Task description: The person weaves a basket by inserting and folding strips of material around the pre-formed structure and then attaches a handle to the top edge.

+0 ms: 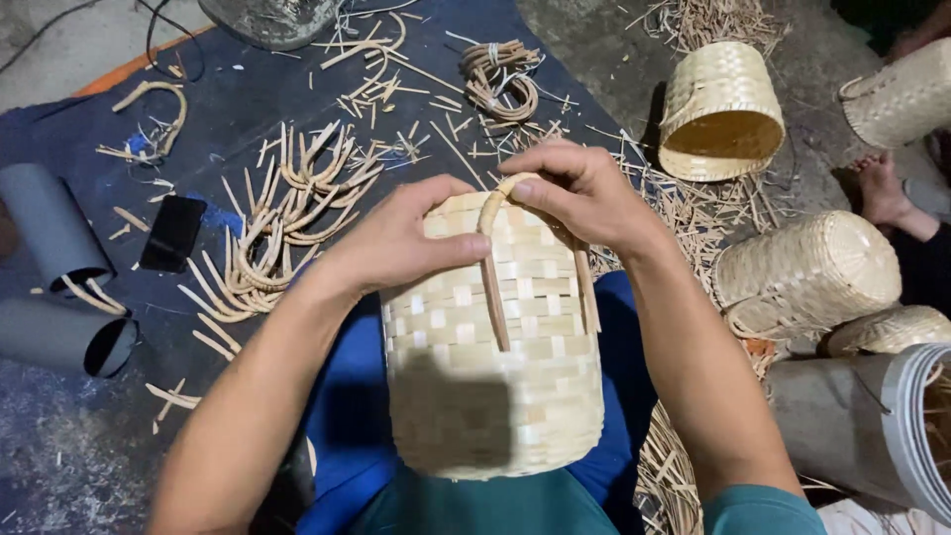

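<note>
I see the woven basket lying on its side across my lap, over the blue trousers. Its long axis runs away from me, the closed bottom towards my body and the rim at the far end under my hands. A bent cane handle arches over the rim, its two legs running down the basket's side towards me.

Beyond my knees a dark blue mat covers a rough concrete floor. On the mat lie a heap of curved cane pieces, a coil of cane, a black phone and two grey tubes. To my right sit several finished baskets, one with its open mouth showing, among loose straw scraps. Someone else's bare foot shows at the right edge.

My left hand grasps the basket's rim, thumb pressed along the top beside the handle. My right hand is curled over the handle's arch, gripping it against the rim. Both forearms reach forward, converging.
</note>
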